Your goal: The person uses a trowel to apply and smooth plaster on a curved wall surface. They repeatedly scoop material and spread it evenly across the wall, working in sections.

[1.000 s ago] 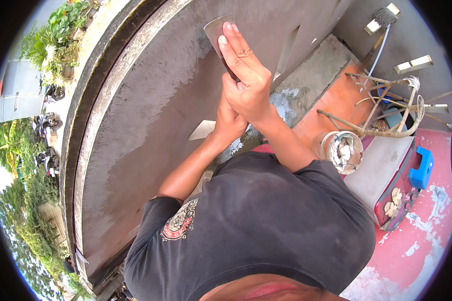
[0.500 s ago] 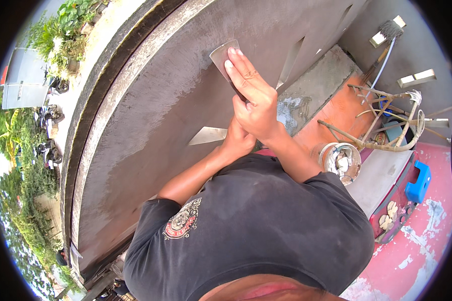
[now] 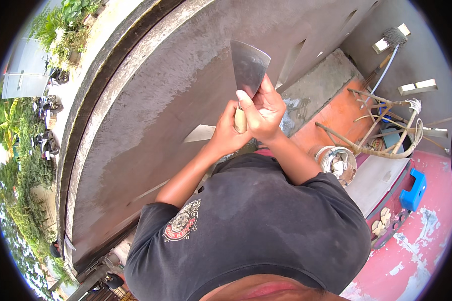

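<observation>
A scraper (image 3: 249, 66) with a broad metal blade and a pale wooden handle is held up in front of the grey plastered wall (image 3: 171, 95). My left hand (image 3: 227, 133) is closed round its handle. My right hand (image 3: 266, 113) pinches the lower part of the blade, thumb on the near face and fingers behind it. The blade points away from me, apart from the wall as far as I can tell. Darker and lighter grey patches mark the wall's surface.
At right are a bucket (image 3: 338, 165) with whitish contents, a wooden-pole frame (image 3: 381, 135), a blue plastic stool (image 3: 413, 190) and a long-handled brush (image 3: 394, 37). A rough ledge (image 3: 85, 145) tops the wall; plants (image 3: 60, 30) and motorcycles (image 3: 46, 103) are beyond it.
The scraper has turned, with its blade lifted away from the wall and its broad face now showing. My right hand has shifted from fingers flat along the blade to a pinch near its base.
</observation>
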Available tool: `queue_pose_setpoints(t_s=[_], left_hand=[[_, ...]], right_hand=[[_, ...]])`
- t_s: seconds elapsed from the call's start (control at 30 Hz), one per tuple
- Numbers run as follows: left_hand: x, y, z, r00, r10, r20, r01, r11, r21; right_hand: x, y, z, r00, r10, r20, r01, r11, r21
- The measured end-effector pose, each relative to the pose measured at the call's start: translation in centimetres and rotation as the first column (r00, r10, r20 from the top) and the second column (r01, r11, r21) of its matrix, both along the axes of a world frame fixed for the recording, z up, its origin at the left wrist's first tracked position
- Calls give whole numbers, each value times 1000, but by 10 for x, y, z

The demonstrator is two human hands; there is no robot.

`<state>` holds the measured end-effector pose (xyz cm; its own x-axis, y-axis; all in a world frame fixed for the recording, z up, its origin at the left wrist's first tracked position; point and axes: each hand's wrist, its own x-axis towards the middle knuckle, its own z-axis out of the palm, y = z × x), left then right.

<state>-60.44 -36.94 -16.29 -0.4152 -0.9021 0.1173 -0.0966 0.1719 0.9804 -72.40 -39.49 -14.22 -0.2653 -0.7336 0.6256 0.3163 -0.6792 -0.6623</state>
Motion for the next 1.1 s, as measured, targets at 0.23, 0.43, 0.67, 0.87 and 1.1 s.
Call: queue_pose_setpoints(t_s=[0.23, 0.43, 0.67, 0.87, 1.1], left_hand=[[-12, 12, -10, 993, 30, -115, -10, 985, 170], [-31, 5, -27, 985, 173, -4, -172, 979, -112], [-36, 3, -31, 976, 205, -72, -213, 969, -123], [-24, -5, -35, 977, 212, -35, -215, 967, -140], [-28, 9, -39, 989, 138, -49, -144, 980, -138]], right_hand=[[-13, -1, 0, 992, 129, 5, -125, 957, 262], [-14, -14, 10, 742, -385, -549, 362, 919, -157], [-9, -16, 21, 569, -469, -676, 439, 868, -233], [3, -29, 31, 662, -488, -569, 437, 868, -237], [1, -16, 28, 644, -446, -622, 377, 892, -249]])
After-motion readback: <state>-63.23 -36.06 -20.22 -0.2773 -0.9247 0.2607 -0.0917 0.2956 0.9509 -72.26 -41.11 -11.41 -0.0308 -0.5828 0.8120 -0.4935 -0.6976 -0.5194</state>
